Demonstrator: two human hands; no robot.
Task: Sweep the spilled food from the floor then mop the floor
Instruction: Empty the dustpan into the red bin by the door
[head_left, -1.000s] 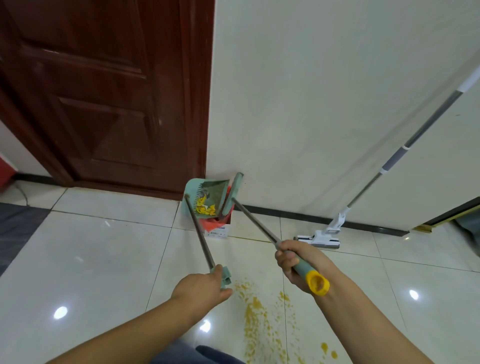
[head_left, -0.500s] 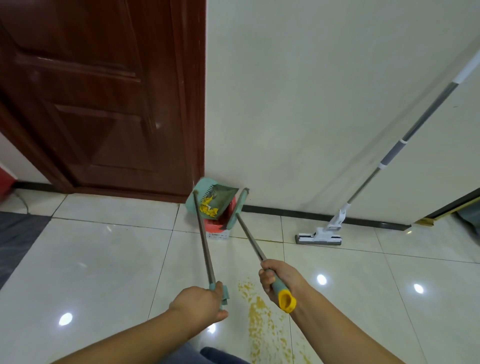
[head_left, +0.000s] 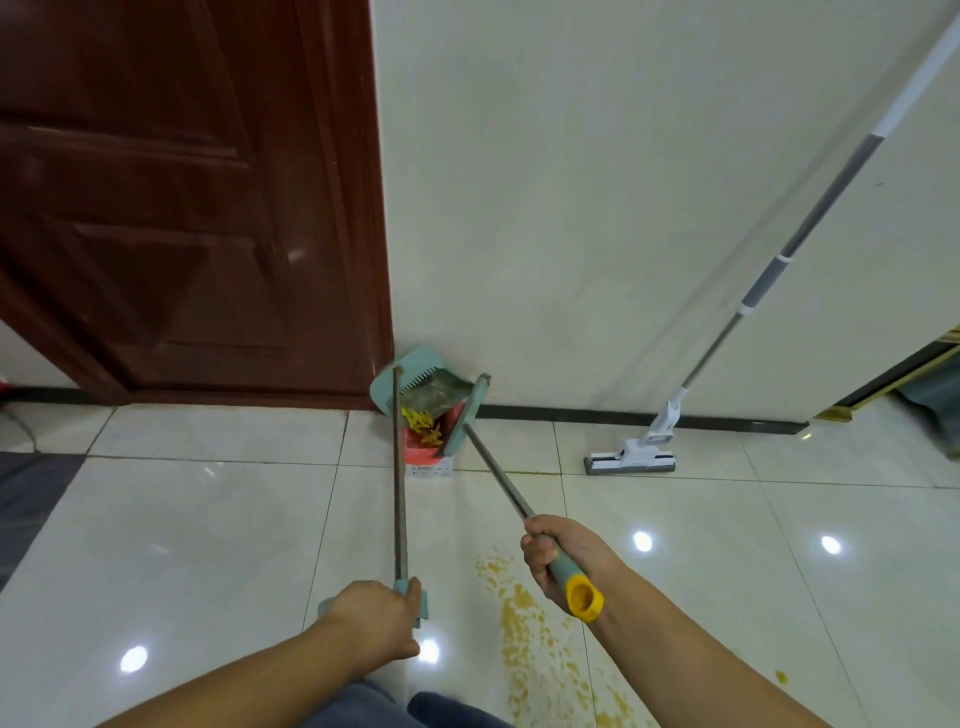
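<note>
Door (head_left: 182, 208) of dark wood is noted at far left, shut. Left hand (head_left: 371, 618) is seen curled round the teal end grip of the dustpan handle (head_left: 399, 483), low in the frame. Dustpan (head_left: 410, 374) is held tipped at the base of the wall, its mouth over a small red bin (head_left: 423, 452). Yellow food scraps (head_left: 423, 421) are seen at the pan's lip and in the bin's mouth. Broom head (head_left: 467, 415) is set against the pan's right side, apparently to rake the contents out. Right hand (head_left: 561, 556) is wrapped round the broom's grip, just above its yellow cap. Spilled food (head_left: 524, 623), a thin yellow smear with crumbs, lies on the floor (head_left: 208, 519) just below the right hand and is not yet collected. Mop (head_left: 631, 460) is leaned on the wall at right, its head on the floor, untouched.

Emptying is judged to be the step in hand, with sweeping only partly done. The pan should be kept steeply tilted, its lip inside the bin's rim. The bin is small, so scraps could easily be thrown past it. Broom strokes should be kept short and directed downward. Another sweeping pass will probably be needed before the mop is taken up.
</note>
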